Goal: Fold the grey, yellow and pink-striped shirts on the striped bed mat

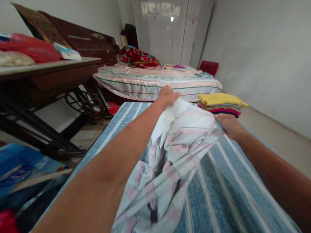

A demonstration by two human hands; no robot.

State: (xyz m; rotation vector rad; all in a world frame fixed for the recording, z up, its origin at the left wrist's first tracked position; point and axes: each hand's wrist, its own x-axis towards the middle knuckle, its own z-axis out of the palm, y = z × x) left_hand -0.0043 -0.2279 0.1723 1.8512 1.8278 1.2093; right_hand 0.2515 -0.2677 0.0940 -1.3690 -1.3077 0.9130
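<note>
A white and pale pink checked garment (179, 155), perhaps a shirt, hangs bunched between my two hands above a blue striped sheet (218, 181). My left hand (168, 95) is closed on its upper left part, near a white edge. My right hand (228, 123) pinches the upper right part, stretching the cloth sideways. The lower end falls in loose folds toward me, and its exact shape is hidden by them. Just behind my right hand sits a stack of folded clothes (220, 106) with a yellow one on top.
Beyond the striped surface stands a bed (155, 82) with a red floral blanket (141, 58). On the left is a sewing machine table (70, 69) carrying a red plastic bag (36, 47). A blue package (26, 168) lies lower left. A white wall (262, 58) bounds the right.
</note>
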